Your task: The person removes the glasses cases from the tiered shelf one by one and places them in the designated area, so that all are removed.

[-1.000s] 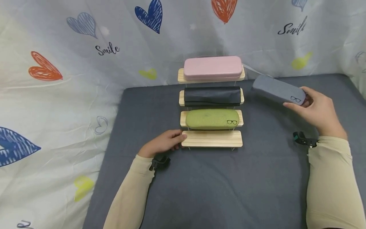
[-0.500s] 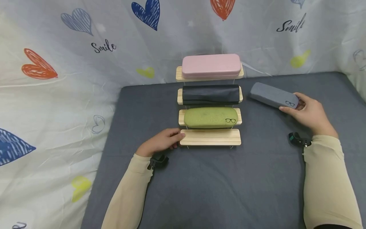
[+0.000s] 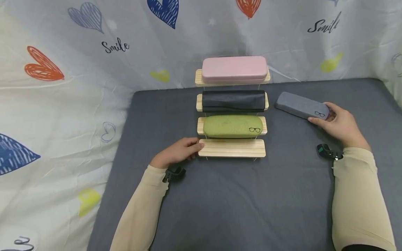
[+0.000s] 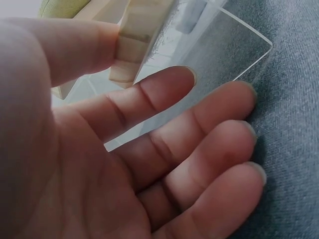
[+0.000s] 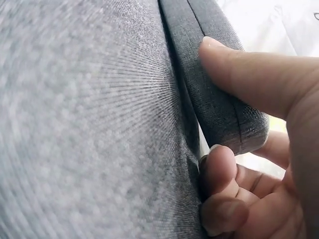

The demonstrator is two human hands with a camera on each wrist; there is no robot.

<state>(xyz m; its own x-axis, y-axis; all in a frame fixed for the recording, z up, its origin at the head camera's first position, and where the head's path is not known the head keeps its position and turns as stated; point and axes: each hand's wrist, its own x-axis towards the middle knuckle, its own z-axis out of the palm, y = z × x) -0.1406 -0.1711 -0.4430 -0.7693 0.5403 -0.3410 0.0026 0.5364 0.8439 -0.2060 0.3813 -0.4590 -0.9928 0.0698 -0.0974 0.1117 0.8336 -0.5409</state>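
Note:
My right hand [image 3: 340, 125] grips the near end of a grey glasses case [image 3: 299, 104] with a small glasses print. In the right wrist view the thumb lies along the side of the case [image 5: 214, 84], which sits right at the cloth. At the left end of the lowest wooden step, my left hand [image 3: 179, 151] pinches the tiered display rack [image 3: 232, 148]; the left wrist view has the thumb on the wood [image 4: 134, 40] and the index finger beside it, the other fingers loosely bent. A pink case [image 3: 235, 69], black case [image 3: 233, 101] and green case [image 3: 233, 126] lie on the upper steps.
Grey cloth [image 3: 226, 202] covers the table. A white curtain [image 3: 188, 42] with hearts and lettering hangs along the back and left. Clear acrylic supports [image 4: 244, 37] hold up the rack's steps. Black straps circle both wrists.
My right hand has lowered the grey case toward the cloth, moving slightly left and nearer, then held it there. The left hand keeps its place on the rack. The head view shifts slightly.

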